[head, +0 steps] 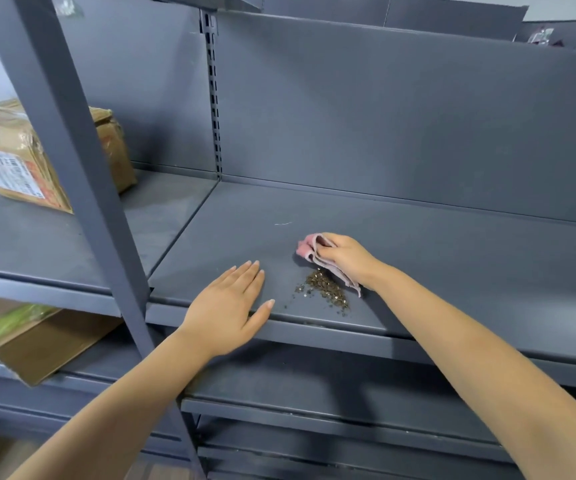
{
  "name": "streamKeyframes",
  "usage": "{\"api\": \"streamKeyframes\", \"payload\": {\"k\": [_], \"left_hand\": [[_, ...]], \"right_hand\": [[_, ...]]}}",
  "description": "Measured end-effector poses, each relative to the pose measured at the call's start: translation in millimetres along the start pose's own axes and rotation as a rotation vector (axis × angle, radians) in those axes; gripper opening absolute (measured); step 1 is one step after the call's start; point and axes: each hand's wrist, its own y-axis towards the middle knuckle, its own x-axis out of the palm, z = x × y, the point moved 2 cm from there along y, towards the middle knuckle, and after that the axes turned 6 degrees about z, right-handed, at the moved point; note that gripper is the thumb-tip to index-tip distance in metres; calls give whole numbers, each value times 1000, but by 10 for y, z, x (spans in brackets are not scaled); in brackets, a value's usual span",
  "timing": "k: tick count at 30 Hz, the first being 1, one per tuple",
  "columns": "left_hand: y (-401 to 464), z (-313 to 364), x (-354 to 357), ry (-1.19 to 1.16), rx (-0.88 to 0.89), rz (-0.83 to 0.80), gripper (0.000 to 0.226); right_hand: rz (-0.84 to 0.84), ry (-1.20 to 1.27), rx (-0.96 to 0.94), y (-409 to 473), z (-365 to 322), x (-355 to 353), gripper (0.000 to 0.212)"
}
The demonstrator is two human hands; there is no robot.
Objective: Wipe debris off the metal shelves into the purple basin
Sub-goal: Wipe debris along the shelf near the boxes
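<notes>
Right hand [343, 259] grip: fingers curled round a bunched pink cloth [311, 252], pressing it onto the metal shelf [453, 258]. Left hand [226, 303]: flat, fingers straight, palm down on the shelf near the front lip, holding nothing.

Debris [324, 291]: small pile of brown granules and flakes, just in front of the cloth, touching its lower edge, near the shelf's front lip. A few strays sit left of the pile.

Handling, my read: cloth is soft, limp and light, so keep it bunched in the palm with a folded edge down as the blade. Debris is loose, dry and very light; likely scatters under a fast stroke, so drag slow and low.

Purple basin: not in view; it needs to sit under the lip before the final sweep.

Cardboard boxes [13, 161] sit on the neighbouring bay, well apart.
</notes>
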Motion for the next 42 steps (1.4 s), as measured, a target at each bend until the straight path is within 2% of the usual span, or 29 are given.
{"api": "streamKeyframes", "payload": {"k": [7,9,11,13,16,19,21,24,29,32,34,37,40,42], "left_hand": [[-8,-4,-15,14,-5,-21,77],[-7,-4,-25,23,-5,-28,77],[-3,-1,-27,21,-12,-42,77],[-5,8,-29,19,-23,-48,77],[-13,16,-37,5,-32,-58,78],[-20,24,-36,13,-36,-70,78],[-15,28,-37,0,-50,-85,82],[-17,18,-18,-53,-50,-83,95],[-19,29,-9,-90,-62,-49,108],[-26,33,-27,-106,-72,-59,105],[-27,43,-44,-84,-84,-68,94],[-29,40,-29,-91,-88,-85,84],[-34,46,-30,-72,-91,-70,88],[-36,45,-32,-56,-100,-75,84]], "right_hand": [[-126,92,-107,-259,-98,108,18],[-52,198,-137,-302,-112,9,18],[88,365,-125,-335,-112,-212,19],[217,428,-83,-355,-48,-519,19],[321,243,-18,-352,272,-880,9],[391,-3,122,-366,639,-939,14],[399,-85,130,-388,674,-833,17],[313,-88,104,-401,459,-548,22],[132,-152,-45,-364,82,25,27],[100,-11,-63,-341,-20,160,23],[118,112,-61,-345,-29,101,25],[199,171,-65,-346,78,-183,24],[315,118,3,-346,275,-493,14],[338,9,82,-380,394,-551,22]]}}
